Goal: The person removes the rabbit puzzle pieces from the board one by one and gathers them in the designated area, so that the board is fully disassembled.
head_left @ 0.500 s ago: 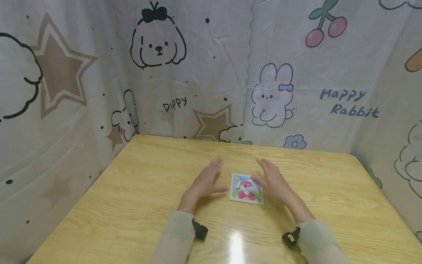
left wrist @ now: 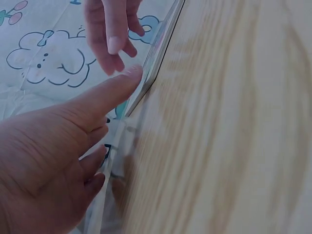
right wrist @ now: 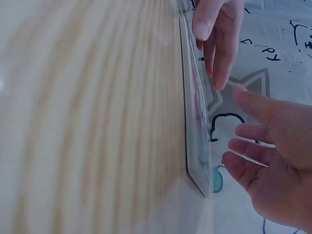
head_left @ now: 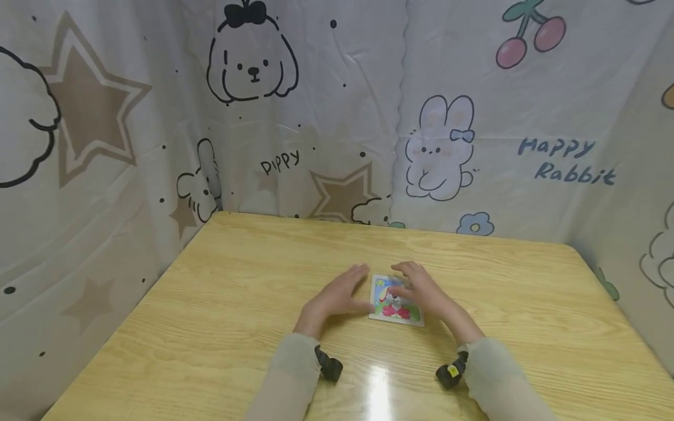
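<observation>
A small square picture board (head_left: 396,314) lies flat on the table, showing a cartoon dog in pink and white on blue and green. My left hand (head_left: 337,294) is at its left side, fingers extended and the thumb tip at the board's left edge; whether it touches cannot be told. Over the upper right part of the board hovers my right hand (head_left: 427,294), fingers loosely bent and thumb apart, hiding part of the picture. In the right wrist view, the right hand (right wrist: 280,151) has nothing between thumb and fingers. The left wrist view shows the board's thin pale edge (left wrist: 157,61).
The wood-grain table (head_left: 221,327) spreads around the board on every side. A printed cloth (head_left: 342,105) with cartoon animals and stars hangs behind and along both sides. Each wrist wears a small black device (head_left: 330,368).
Both hands have moved inward, toward each other. The right hand now covers more of the picture, and the left thumb has come to the board's left edge. The head view has shifted slightly.
</observation>
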Demonstrator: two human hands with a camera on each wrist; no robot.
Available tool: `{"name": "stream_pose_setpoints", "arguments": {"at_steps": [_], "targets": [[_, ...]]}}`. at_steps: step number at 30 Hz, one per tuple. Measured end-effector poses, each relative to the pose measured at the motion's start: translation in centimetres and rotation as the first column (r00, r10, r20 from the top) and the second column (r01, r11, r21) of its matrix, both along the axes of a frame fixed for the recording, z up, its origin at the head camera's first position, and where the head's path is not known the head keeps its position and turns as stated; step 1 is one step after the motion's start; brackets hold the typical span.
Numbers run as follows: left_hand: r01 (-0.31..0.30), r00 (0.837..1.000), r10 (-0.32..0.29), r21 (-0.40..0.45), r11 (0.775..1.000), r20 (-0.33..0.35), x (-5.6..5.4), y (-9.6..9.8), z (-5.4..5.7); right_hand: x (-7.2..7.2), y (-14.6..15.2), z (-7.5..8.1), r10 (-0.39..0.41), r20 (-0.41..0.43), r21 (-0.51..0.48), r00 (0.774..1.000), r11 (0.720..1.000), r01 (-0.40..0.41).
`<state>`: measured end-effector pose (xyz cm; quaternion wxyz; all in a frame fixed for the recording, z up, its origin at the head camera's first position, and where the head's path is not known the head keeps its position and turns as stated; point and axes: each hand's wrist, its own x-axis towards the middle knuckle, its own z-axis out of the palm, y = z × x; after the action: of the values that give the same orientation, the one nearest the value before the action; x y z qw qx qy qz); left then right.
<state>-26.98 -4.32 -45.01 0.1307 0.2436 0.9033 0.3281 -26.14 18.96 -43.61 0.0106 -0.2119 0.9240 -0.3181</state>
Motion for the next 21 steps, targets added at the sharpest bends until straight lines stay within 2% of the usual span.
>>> {"name": "stream_pose_setpoints", "arguments": {"at_steps": [3, 13, 21], "targets": [[0.017, 1.0, -0.017, -0.022, 1.0, 0.001, -0.1, 0.2, 0.0, -0.4, -0.3, -0.2, 0.017, -0.007, 0.01, 1.0, 1.0, -0.017], [0.074, 0.997, -0.071, -0.144, 0.987, 0.026, -0.6, 0.6, 0.0, -1.5, -0.8, -0.9, 0.052, 0.056, 0.025, 0.997, 0.998, -0.054], [0.1, 0.995, -0.098, -0.159, 0.982, 0.019, -0.9, 0.7, 0.2, -2.3, -1.1, -1.0, 0.088, 0.05, 0.043, 0.995, 0.995, -0.09]]}}
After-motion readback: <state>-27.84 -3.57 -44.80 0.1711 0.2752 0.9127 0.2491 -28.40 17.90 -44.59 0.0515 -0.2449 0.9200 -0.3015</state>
